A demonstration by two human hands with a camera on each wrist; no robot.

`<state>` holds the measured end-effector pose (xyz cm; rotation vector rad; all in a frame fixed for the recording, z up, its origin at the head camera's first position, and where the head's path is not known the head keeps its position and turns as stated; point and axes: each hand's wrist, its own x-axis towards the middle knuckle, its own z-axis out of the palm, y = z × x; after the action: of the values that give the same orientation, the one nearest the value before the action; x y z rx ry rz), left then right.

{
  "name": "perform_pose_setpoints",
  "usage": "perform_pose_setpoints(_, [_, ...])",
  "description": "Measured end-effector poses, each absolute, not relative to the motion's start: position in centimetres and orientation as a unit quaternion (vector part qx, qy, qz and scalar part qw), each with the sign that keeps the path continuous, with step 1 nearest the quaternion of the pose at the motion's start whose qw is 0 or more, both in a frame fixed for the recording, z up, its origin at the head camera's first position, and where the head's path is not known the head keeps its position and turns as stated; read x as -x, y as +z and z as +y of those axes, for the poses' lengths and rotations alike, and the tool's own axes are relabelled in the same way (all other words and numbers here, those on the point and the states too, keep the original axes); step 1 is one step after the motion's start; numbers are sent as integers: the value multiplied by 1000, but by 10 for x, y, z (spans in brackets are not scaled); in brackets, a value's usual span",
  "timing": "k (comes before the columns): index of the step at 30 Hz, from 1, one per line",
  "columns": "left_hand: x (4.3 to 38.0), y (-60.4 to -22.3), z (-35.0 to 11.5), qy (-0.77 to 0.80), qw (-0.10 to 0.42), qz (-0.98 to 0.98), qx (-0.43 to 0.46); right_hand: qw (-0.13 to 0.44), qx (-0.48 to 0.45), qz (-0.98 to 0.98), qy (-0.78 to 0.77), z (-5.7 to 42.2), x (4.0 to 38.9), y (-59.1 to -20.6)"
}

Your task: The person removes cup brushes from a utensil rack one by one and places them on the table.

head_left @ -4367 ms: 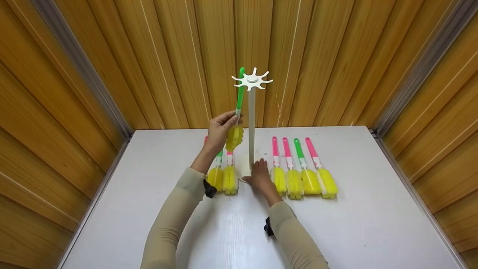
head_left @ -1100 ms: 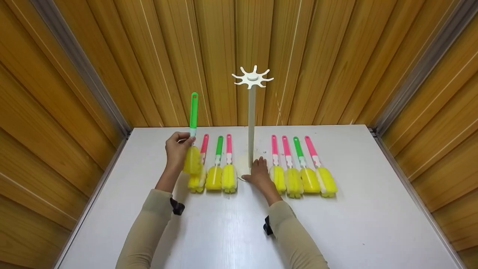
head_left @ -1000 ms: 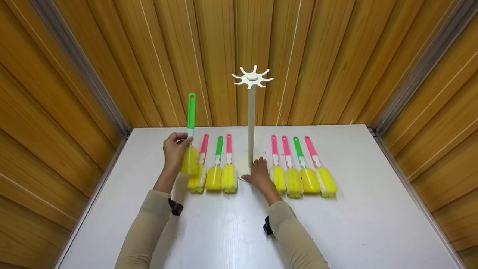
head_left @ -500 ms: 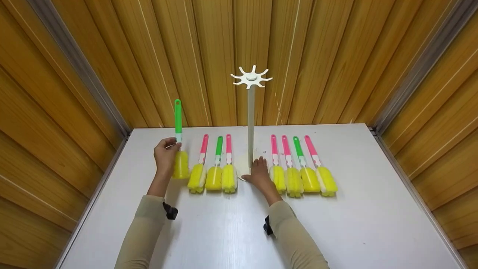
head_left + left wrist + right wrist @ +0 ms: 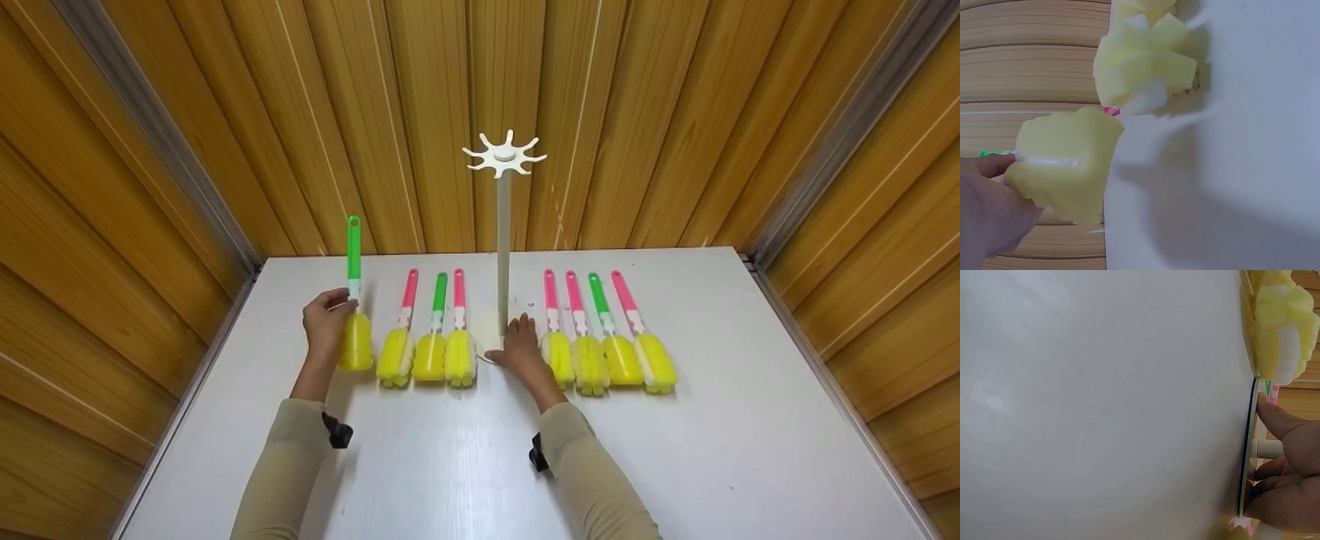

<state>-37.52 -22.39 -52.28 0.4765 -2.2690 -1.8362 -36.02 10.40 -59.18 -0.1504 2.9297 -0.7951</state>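
Note:
My left hand (image 5: 322, 322) pinches a bottle brush (image 5: 357, 341) by its white neck, just above the yellow sponge head. The brush stands upright over the table's left part, green handle pointing up. In the left wrist view its sponge (image 5: 1067, 169) is apart from the tabletop, and a shadow falls beside it. My right hand (image 5: 523, 352) rests with spread fingers on the round base (image 5: 487, 334) of a white stand. From that base rises a grey-white post (image 5: 504, 247), topped by a star-shaped hook ring (image 5: 505, 156) with nothing hanging on it.
Left of the stand, two pink-handled brushes (image 5: 460, 358) and a green-handled brush (image 5: 430, 358) lie in a row. Several more brushes (image 5: 591, 366) lie to its right. Wood-patterned walls (image 5: 337, 127) enclose the white table (image 5: 450, 465) at the back and sides.
My left hand has carried the green-handled brush from beside the hook ring leftward past the row, and lowered it. My right hand stays on the base.

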Motion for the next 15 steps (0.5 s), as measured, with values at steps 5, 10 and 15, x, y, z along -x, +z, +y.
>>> perform_pose_setpoints(5, [375, -532, -229, -624, 87, -759, -164, 44, 54, 963, -260, 104, 359, -592])
perform_pose_setpoints(10, [377, -544, -235, -629, 76, -754, -173, 34, 54, 964, -259, 103, 359, -594])
perform_pose_setpoints(15, [380, -555, -235, -626, 63, -754, -190, 34, 52, 965, -254, 103, 360, -595])
